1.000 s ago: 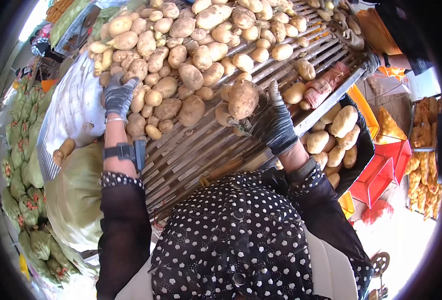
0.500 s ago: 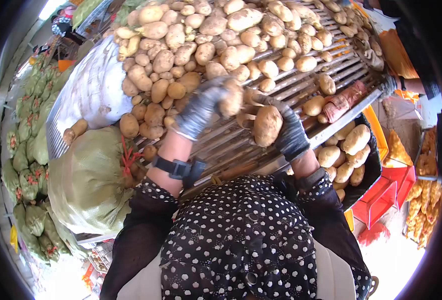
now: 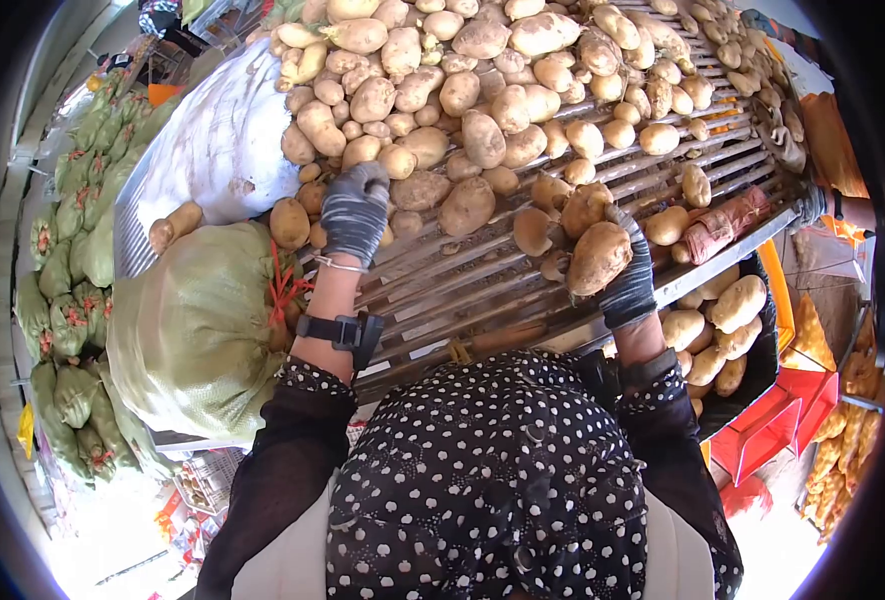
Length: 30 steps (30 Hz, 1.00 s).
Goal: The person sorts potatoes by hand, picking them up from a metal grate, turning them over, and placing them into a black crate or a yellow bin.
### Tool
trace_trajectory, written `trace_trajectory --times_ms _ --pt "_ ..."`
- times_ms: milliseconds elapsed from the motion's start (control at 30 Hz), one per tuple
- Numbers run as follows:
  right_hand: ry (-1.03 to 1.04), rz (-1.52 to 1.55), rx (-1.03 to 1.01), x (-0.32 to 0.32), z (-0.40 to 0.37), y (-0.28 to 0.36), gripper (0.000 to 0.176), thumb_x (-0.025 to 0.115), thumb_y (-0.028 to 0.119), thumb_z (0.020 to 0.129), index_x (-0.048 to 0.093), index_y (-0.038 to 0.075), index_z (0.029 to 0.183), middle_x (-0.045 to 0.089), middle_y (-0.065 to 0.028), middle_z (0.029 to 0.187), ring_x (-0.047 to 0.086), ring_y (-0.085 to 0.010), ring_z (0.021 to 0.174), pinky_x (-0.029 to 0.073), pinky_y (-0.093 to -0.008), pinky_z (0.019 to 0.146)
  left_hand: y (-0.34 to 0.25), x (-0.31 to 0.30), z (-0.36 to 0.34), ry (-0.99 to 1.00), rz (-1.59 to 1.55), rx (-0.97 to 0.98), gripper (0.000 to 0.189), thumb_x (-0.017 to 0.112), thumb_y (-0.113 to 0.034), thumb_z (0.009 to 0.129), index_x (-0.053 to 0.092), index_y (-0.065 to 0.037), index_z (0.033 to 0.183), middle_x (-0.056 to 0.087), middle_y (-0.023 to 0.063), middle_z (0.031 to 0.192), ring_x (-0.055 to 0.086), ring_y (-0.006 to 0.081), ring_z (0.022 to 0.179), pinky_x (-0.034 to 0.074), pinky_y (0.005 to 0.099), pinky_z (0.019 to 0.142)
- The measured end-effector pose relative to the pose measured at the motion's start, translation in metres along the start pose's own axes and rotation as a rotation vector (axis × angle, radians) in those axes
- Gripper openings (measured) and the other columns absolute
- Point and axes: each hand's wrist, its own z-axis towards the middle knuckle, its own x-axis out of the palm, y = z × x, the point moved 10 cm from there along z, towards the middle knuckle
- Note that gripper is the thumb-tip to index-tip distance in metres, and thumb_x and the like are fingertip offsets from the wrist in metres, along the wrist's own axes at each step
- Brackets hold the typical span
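Note:
Both my hands wear grey gloves over a slatted sorting rack (image 3: 483, 290) heaped with potatoes (image 3: 483, 80). My right hand (image 3: 631, 280) grips a large potato (image 3: 599, 257) above the rack's near right part, with another potato (image 3: 585, 208) just behind it. My left hand (image 3: 355, 212) rests palm down on the potatoes at the near left edge of the heap, fingers spread. I cannot see anything gripped in it. A black strap with a device (image 3: 348, 331) sits on my left forearm.
A green mesh sack (image 3: 198, 330) lies at my left, with several filled sacks (image 3: 63, 300) stacked beyond. A black bin of potatoes (image 3: 723, 320) stands at the right, red crates (image 3: 773, 430) beside it. Another person's gloved hand (image 3: 813, 205) reaches in from the far right.
My left hand has let go of the potato it lifted and moved left onto the heap. My right hand has carried the large potato to the right and lower.

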Motion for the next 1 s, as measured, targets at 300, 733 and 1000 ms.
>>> trace_trajectory --times_ms 300,733,1000 --pt "0.009 0.041 0.011 0.012 -0.003 -0.006 0.033 0.055 0.031 0.09 0.058 0.002 0.105 0.066 -0.0124 0.093 0.066 -0.0256 0.079 0.056 -0.0404 0.07 -0.061 0.082 -0.001 0.558 1.079 0.458 0.05 0.066 -0.029 0.074 0.055 -0.016 0.121 0.049 0.0064 0.127 0.04 0.0302 0.123 0.019 0.0561 0.106" --pt "0.114 0.075 -0.035 0.029 -0.016 0.002 0.057 0.041 0.048 0.093 0.045 0.002 0.126 0.049 -0.019 0.128 0.055 -0.0366 0.108 0.052 -0.053 0.078 -0.074 0.078 -0.006 0.678 0.978 0.338 0.053 0.071 -0.027 0.072 0.055 -0.006 0.119 0.057 0.0127 0.119 0.048 0.027 0.119 0.03 0.0462 0.104" --pt "0.028 0.147 -0.018 0.024 0.002 -0.011 0.051 0.049 0.042 0.092 0.047 0.002 0.123 0.061 -0.0174 0.11 0.063 -0.035 0.091 0.054 -0.0485 0.078 -0.107 0.087 -0.028 0.748 -1.104 -0.268 0.043 0.068 -0.016 0.078 0.057 0.002 0.115 0.062 0.0058 0.101 0.057 0.0135 0.094 0.047 0.0264 0.084"
